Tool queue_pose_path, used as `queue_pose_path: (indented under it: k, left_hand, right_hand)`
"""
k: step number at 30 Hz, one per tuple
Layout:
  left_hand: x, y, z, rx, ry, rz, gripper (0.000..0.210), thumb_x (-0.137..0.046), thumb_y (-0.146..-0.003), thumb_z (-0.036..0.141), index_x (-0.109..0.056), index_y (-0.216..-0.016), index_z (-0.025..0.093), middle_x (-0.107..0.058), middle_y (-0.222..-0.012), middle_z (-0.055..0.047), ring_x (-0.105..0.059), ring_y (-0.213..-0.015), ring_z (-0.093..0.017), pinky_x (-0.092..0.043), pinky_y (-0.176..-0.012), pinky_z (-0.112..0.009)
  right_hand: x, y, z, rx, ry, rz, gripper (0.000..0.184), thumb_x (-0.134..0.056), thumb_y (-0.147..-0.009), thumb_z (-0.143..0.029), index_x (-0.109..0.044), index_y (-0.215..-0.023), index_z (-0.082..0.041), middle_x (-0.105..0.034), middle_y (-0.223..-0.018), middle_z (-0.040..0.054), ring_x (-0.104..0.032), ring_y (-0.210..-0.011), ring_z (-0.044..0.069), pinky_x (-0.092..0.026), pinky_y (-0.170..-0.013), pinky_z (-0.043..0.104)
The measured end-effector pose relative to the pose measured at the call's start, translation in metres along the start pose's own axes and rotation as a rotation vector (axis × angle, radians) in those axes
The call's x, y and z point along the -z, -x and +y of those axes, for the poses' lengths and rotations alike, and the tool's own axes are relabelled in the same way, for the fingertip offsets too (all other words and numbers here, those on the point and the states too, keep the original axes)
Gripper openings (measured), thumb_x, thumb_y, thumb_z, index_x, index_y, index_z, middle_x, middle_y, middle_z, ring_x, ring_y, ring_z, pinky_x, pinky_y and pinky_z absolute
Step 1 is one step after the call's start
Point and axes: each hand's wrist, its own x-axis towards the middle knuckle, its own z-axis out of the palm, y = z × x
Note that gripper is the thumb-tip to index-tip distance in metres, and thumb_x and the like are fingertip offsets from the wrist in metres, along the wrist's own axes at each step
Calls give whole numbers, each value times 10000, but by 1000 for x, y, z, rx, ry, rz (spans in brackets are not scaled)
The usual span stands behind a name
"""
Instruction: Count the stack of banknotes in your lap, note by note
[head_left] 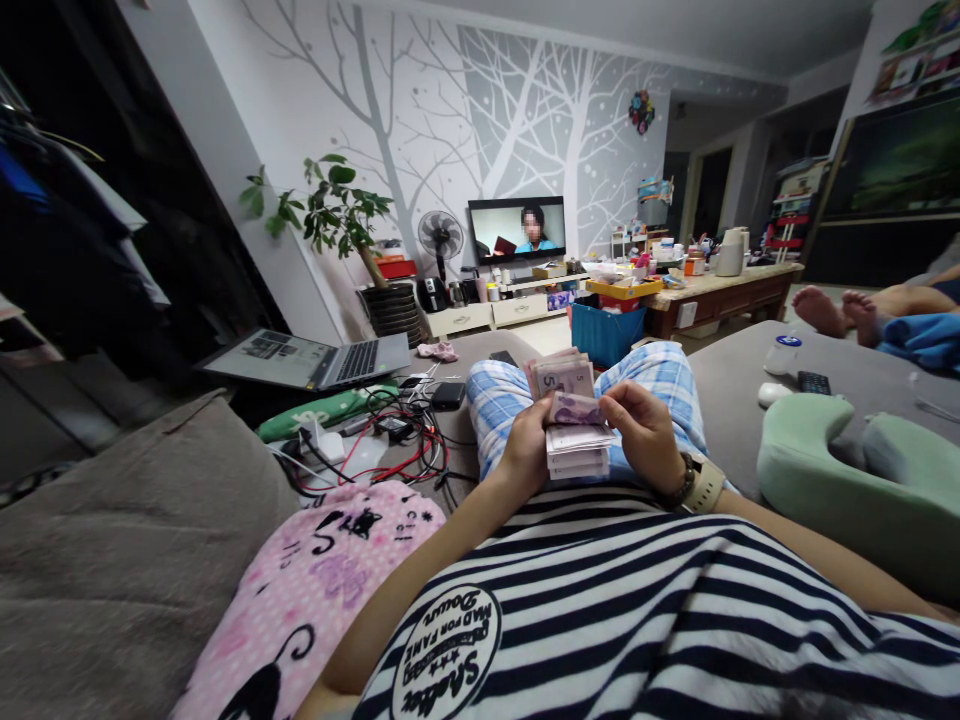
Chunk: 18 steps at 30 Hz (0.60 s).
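Note:
A stack of purple-toned banknotes [566,380] marked with a 5 is bent over in front of my belly, above my lap. My left hand [527,445] is closed around the stack's left side, with the thumb on top. At the right edge of a folded-over note, the fingertips of my right hand [643,432] are pinched together. Several note ends fan out at the top, and others hang below my left thumb. Blue-and-white checked trousers [667,385] lie beneath the hands. A watch [703,487] and a dark bracelet circle my right wrist.
To the left, tangled cables [409,430], a black power bank [448,396] and an open laptop [315,360] lie by a pink blanket [330,580]. A green neck pillow [862,480] sits right, near another person's feet [840,308]. Ahead stand a blue box [607,332] and a cluttered table [757,285].

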Motion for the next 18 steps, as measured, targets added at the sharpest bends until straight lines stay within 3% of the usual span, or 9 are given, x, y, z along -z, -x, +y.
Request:
queue_pose_path:
  k: [7, 18]
  left_hand:
    - [-1, 2, 2, -9, -3, 1, 157, -704, -699, 214, -720, -837, 141, -760, -748, -56, -737, -863, -277, -572, -776, -347]
    - [-6, 4, 4, 32, 30, -7, 275, -718, -781, 289, -733, -988, 109, -776, -811, -77, -745, -831, -271, -582, -787, -359]
  right_hand:
    - [0, 1, -2, -1, -4, -7, 341, -641, -917, -494, -577, -716, -225, -530, -620, -20, -454, -599, 152, -382, -579, 297]
    - [-1, 0, -2, 12, -13, -9, 353, -642, -925, -480, -569, -702, -217, -515, -608, -29, -444, -582, 138, -371, -561, 283]
